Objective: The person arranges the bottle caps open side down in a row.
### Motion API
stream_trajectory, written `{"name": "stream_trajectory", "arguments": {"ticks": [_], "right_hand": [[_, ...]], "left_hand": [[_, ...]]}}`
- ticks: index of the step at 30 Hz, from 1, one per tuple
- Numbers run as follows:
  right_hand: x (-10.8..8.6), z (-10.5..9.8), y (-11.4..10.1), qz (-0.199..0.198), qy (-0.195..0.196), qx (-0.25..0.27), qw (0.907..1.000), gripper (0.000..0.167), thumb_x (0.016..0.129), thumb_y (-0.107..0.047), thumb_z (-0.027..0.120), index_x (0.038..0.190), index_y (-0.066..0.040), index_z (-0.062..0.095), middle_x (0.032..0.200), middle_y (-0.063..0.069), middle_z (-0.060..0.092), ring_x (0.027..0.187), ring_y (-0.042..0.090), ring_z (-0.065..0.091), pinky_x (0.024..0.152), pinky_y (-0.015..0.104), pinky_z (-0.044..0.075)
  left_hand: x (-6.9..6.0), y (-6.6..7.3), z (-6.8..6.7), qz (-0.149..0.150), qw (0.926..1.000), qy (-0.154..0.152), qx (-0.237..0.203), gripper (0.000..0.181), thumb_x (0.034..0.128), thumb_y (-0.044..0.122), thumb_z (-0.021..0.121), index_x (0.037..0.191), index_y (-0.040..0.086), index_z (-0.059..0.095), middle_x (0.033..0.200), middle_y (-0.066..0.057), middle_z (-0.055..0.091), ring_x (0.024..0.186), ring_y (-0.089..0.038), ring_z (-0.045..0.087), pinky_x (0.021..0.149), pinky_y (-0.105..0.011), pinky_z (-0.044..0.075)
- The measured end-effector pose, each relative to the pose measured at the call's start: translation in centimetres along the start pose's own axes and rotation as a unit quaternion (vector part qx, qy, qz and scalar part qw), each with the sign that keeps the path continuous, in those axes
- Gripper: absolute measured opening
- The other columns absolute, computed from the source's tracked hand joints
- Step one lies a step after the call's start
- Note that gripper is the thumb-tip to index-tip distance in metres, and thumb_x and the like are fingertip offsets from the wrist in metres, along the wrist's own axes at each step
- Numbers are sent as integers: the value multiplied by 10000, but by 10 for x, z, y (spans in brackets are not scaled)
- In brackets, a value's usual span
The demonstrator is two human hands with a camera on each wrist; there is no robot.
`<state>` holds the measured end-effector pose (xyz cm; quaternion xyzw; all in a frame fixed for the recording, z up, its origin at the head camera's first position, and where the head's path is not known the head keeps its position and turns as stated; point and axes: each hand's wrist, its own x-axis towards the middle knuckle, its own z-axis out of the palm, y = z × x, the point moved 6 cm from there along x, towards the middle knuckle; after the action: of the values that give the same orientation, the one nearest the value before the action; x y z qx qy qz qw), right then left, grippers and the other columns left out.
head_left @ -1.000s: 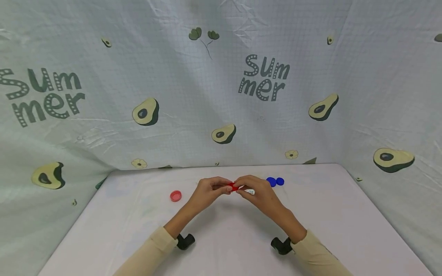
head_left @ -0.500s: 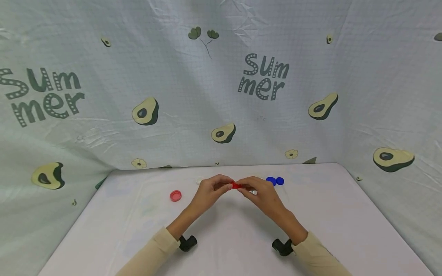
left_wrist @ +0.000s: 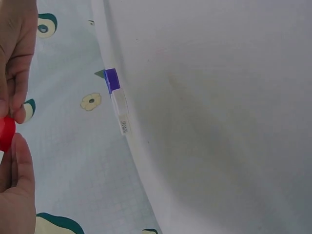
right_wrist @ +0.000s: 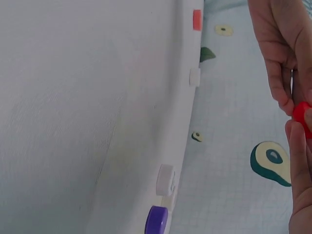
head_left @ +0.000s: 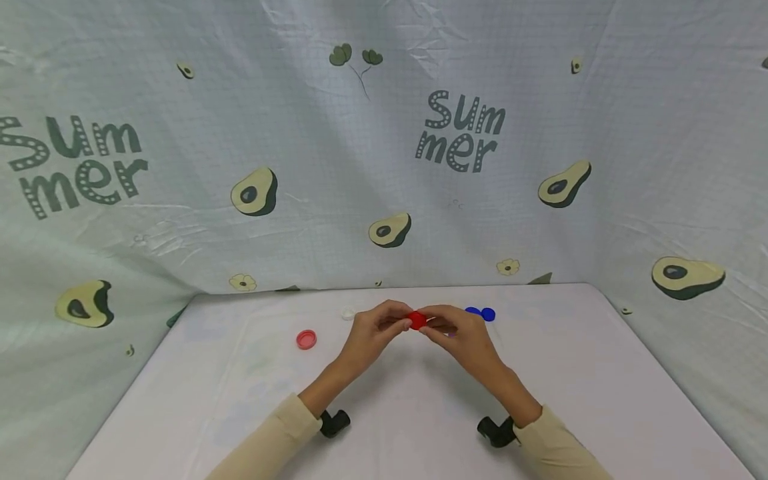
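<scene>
Between the fingertips of both hands, above the middle of the table, is a small round red cap (head_left: 417, 320). My left hand (head_left: 371, 337) pinches its left side with thumb and fingers. From the right, my right hand (head_left: 465, 337) pinches the opposite side. The red cap (left_wrist: 6, 133) shows at the left edge of the left wrist view, partly cut off. In the right wrist view the red cap (right_wrist: 301, 113) is partly covered by fingers.
On the white table (head_left: 408, 427) lie a red lid (head_left: 306, 339) and a white lid (head_left: 348, 313) to the left. Two blue lids (head_left: 488, 314) lie behind my right hand. A purple cap (right_wrist: 156, 220) sits near a white cap (right_wrist: 165, 179). A patterned cloth (head_left: 324, 200) hangs behind.
Both hands have shifted slightly right with the red cap. The cap has turned so more of its round face shows. The white lid on the left has come into fuller view.
</scene>
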<state>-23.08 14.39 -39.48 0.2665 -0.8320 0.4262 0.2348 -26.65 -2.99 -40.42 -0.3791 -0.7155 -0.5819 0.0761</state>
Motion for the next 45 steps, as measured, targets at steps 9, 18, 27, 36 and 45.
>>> {"name": "stream_trajectory", "arguments": {"ticks": [9,18,27,36,45], "right_hand": [[-3,-11,3,23,-57,-536,9985,420,804,-71,852,1198,-49,708,1097,60,752,907,147,748,777,240,600],[-10,-21,4,47,0,-1044,9945,387,796,-107,871,1159,-55,747,1042,57,778,853,153,753,757,299,615],[-15,-27,9,172,-410,-838,9955,391,826,-89,841,1197,-63,719,1068,47,769,867,146,751,794,341,615],[-18,-33,9,139,-560,-886,9944,365,827,-82,840,1173,-58,725,1096,49,758,890,188,751,795,332,615],[-20,-45,8,-95,-296,-1295,9911,401,797,-169,874,1162,-70,738,1066,16,770,914,186,745,787,380,621]], "left_hand": [[7,0,14,-201,9997,-147,12,311,920,45,734,1228,29,690,1137,-122,741,999,-268,729,895,-316,588],[12,5,24,-162,9982,-463,334,347,904,116,760,1238,46,701,1165,-70,742,1075,-196,711,937,-294,564],[13,6,31,282,9955,-525,731,365,881,101,775,1233,41,701,1169,-54,736,1070,-163,704,947,-281,557],[13,9,38,312,9944,-687,745,380,883,58,764,1252,9,688,1185,-86,733,1072,-190,710,927,-296,568],[21,12,47,316,9931,-743,846,375,888,97,764,1254,43,703,1188,-72,734,1050,-166,712,924,-280,568]]}}
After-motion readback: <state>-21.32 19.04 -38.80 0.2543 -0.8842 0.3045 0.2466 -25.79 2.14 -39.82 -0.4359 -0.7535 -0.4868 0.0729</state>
